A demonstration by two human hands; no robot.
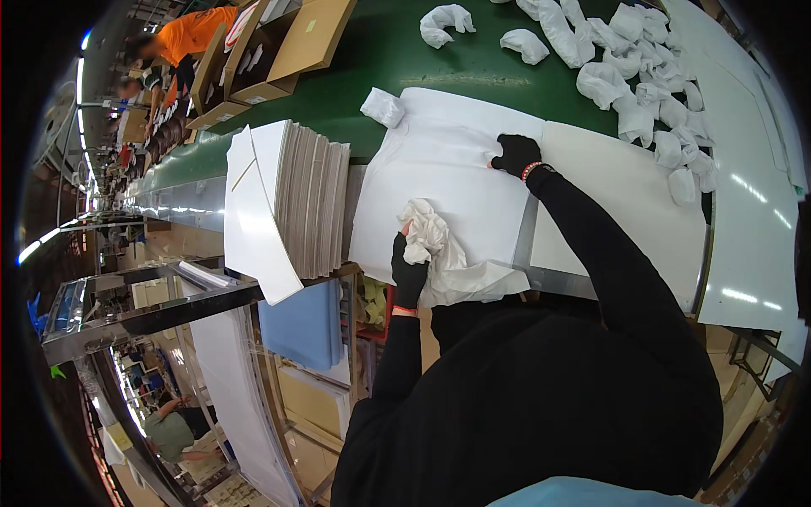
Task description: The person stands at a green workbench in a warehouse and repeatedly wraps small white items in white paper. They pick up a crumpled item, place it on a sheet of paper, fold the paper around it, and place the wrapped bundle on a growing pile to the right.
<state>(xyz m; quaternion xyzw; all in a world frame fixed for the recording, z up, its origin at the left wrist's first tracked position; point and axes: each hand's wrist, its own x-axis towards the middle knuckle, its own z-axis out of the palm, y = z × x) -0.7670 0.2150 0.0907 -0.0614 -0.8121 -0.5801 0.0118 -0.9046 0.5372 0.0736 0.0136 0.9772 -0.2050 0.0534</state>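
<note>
My left hand (410, 269), in a black glove with bare fingertips, is closed around crumpled white paper (429, 237). Its loose tail spreads toward the table's near edge. Beneath it lies a stack of thin white paper sheets (448, 152), the upper ones wrinkled. My right hand (516, 155), gloved the same way, rests on the far right part of these sheets with its fingers curled in. What may be between those fingers is hidden. A small white paper-wrapped bundle (383, 108) sits at the stack's far left corner.
Many crumpled white paper rolls (629, 93) lie at the far right on the green surface (372, 59). A tall pile of white boards (287, 198) stands to the left. Cardboard boxes (291, 46) are at the far left, with a person in orange (194, 35) beyond.
</note>
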